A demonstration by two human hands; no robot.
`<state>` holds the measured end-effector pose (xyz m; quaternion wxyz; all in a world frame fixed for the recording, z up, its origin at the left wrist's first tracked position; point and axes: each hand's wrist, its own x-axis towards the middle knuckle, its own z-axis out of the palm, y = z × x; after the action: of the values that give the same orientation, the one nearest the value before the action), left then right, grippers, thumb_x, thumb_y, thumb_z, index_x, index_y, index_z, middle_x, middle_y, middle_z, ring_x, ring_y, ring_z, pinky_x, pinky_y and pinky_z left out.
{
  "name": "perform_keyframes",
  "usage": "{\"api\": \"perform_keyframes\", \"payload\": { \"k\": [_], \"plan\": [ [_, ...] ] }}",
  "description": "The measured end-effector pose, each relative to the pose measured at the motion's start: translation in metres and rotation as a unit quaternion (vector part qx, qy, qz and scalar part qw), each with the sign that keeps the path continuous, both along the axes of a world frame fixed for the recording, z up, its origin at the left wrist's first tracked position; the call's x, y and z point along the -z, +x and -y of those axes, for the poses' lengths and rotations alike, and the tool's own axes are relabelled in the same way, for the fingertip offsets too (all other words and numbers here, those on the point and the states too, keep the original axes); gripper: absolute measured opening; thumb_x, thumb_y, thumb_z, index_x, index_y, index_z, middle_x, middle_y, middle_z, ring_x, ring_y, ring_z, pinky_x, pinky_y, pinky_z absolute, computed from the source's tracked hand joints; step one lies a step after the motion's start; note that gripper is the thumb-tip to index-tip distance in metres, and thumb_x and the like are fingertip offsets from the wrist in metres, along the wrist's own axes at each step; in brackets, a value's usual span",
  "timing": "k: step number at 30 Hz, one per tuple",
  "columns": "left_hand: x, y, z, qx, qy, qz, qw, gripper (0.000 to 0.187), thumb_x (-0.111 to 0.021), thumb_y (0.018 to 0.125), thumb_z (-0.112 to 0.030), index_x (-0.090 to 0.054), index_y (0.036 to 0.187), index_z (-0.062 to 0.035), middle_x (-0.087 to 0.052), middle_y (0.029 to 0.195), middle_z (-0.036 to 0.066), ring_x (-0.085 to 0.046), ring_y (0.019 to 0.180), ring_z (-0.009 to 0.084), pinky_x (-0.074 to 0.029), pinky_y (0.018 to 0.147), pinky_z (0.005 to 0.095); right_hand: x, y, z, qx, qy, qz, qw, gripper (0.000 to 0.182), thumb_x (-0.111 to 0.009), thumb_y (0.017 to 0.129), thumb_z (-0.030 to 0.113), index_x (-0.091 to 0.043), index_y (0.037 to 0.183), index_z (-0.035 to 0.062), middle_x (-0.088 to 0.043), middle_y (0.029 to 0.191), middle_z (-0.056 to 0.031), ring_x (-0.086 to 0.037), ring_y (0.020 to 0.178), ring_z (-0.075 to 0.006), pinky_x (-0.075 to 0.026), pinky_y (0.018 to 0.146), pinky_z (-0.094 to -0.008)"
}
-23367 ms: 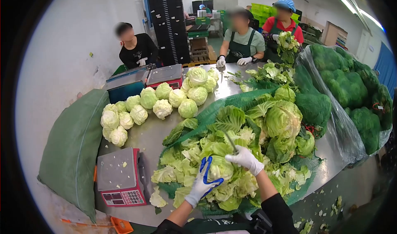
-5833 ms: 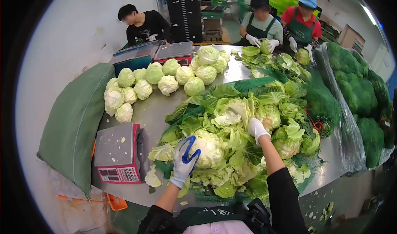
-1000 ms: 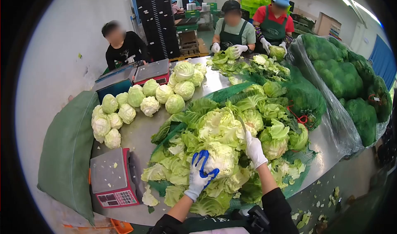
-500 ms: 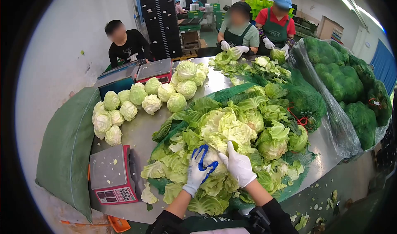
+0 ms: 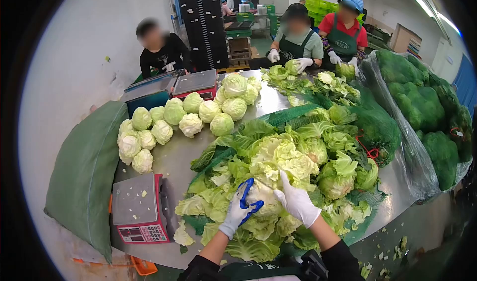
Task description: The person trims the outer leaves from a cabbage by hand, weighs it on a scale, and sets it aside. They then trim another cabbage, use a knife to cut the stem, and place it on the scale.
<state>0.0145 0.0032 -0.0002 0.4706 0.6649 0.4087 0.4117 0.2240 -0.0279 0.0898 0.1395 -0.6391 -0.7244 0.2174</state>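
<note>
A pale cabbage (image 5: 263,200) sits between my hands at the near side of a leafy pile. My left hand (image 5: 240,209), in a white and blue glove, rests against its left side with fingers spread around it. On the other side, my right hand (image 5: 298,200), in a white glove, touches the upper right of the cabbage; what its fingers hold, if anything, is too small to tell. Loose leaves (image 5: 283,157) and a green net (image 5: 293,116) lie around and beyond it. More leafy cabbages (image 5: 338,180) lie to the right.
Trimmed cabbages (image 5: 191,124) stand in a group at the left back. A red scale (image 5: 135,201) is at the left, beside a green sack (image 5: 82,176). Netted bags (image 5: 412,102) stand at the right. Three people are across the table (image 5: 171,164).
The whole view has shifted, so the table and cabbages appear farther right. Both hands remain at the cabbage, with my right hand slightly shifted over it.
</note>
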Motion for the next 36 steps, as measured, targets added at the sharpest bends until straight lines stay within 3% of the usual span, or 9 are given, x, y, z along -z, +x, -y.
{"api": "perform_keyframes", "payload": {
  "k": [7,10,13,19,21,27,33,35,36],
  "plan": [
    [-0.01,0.009,0.002,-0.014,0.05,-0.072,0.996,0.078,-0.079,0.072,-0.019,-0.042,0.14,-0.0055,-0.049,0.136,0.014,-0.05,0.12,0.0294,-0.04,0.102,0.0368,0.004,-0.01,-0.001,-0.013,0.067,0.101,0.993,0.076,-0.045,0.096,0.047,-0.021,0.141,-0.0106,-0.059,0.056,-0.0177,-0.058,0.047,-0.0365,-0.046,0.046,-0.0448],
    [-0.018,0.013,0.004,-0.017,0.022,-0.06,0.998,0.078,-0.078,0.074,-0.027,-0.042,0.139,-0.0055,-0.049,0.136,0.014,-0.047,0.123,0.0312,-0.036,0.106,0.0385,-0.004,-0.011,-0.015,0.032,0.049,0.131,0.99,0.066,-0.045,0.095,0.048,-0.039,0.129,-0.0078,-0.06,0.058,-0.0176,-0.06,0.052,-0.0374,-0.047,0.048,-0.0454],
    [-0.003,0.013,0.016,-0.031,0.169,-0.142,0.975,0.079,-0.077,0.074,-0.037,-0.042,0.139,-0.0069,-0.05,0.136,0.016,-0.043,0.128,0.0353,-0.029,0.111,0.0431,0.014,0.014,-0.043,0.077,0.11,0.092,0.987,0.048,-0.042,0.097,0.047,-0.048,0.098,-0.001,-0.062,0.064,-0.0194,-0.062,0.058,-0.0382,-0.049,0.053,-0.0463],
    [-0.037,0.014,0.017,-0.056,0.13,-0.18,0.973,0.08,-0.075,0.075,-0.043,-0.041,0.141,-0.0136,-0.041,0.142,0.019,-0.039,0.129,0.0395,-0.031,0.109,0.0462,0.001,-0.001,-0.031,0.079,0.07,0.051,0.993,0.074,-0.058,0.079,0.068,-0.046,0.097,-0.003,-0.064,0.069,-0.0208,-0.065,0.066,-0.0377,-0.051,0.059,-0.0441],
    [-0.066,0.018,0.014,-0.028,0.278,-0.322,0.905,0.085,-0.077,0.072,-0.045,-0.04,0.143,-0.016,-0.034,0.145,0.022,-0.034,0.132,0.0433,-0.029,0.11,0.0488,0.006,0.005,-0.044,0.109,0.049,0.035,0.992,0.084,-0.066,0.067,0.073,-0.047,0.095,-0.0032,-0.064,0.069,-0.02,-0.066,0.067,-0.0375,-0.052,0.06,-0.042],
    [-0.048,0.025,0.029,0.037,0.261,-0.321,0.909,0.075,-0.074,0.067,-0.056,-0.054,0.134,-0.0275,-0.033,0.144,0.023,-0.03,0.131,0.0464,-0.024,0.109,0.0537,0.027,0.004,-0.088,0.115,0.05,0.055,0.991,0.08,-0.072,0.063,0.068,-0.05,0.093,-0.003,-0.064,0.071,-0.0218,-0.065,0.07,-0.037,-0.052,0.062,-0.0424],
    [0.0,-0.001,0.075,-0.041,0.278,-0.255,0.925,0.075,-0.085,0.061,-0.036,-0.056,0.128,-0.0206,-0.03,0.145,0.025,-0.029,0.134,0.0459,-0.032,0.107,0.0514,0.028,-0.017,-0.092,0.124,0.129,0.003,0.984,0.057,-0.077,0.073,0.044,-0.049,0.094,-0.0011,-0.065,0.08,-0.0223,-0.064,0.076,-0.0389,-0.051,0.067,-0.0443],
    [0.012,-0.016,0.077,-0.084,0.14,-0.102,0.981,0.078,-0.086,0.061,-0.027,-0.053,0.13,-0.0186,-0.028,0.147,0.025,-0.028,0.136,0.0428,-0.032,0.109,0.0482,0.026,-0.013,-0.087,0.126,0.087,-0.021,0.988,0.057,-0.075,0.075,0.044,-0.048,0.096,-0.0012,-0.065,0.083,-0.023,-0.064,0.078,-0.0399,-0.051,0.068,-0.0448],
    [0.008,-0.018,0.07,-0.11,0.141,-0.091,0.98,0.083,-0.088,0.058,-0.022,-0.05,0.132,-0.014,-0.027,0.147,0.024,-0.028,0.137,0.0401,-0.032,0.11,0.0445,0.024,-0.013,-0.079,0.117,0.095,-0.047,0.988,0.063,-0.072,0.078,0.046,-0.047,0.11,-0.002,-0.065,0.082,-0.023,-0.064,0.078,-0.0407,-0.05,0.068,-0.0454]
  ]
}}
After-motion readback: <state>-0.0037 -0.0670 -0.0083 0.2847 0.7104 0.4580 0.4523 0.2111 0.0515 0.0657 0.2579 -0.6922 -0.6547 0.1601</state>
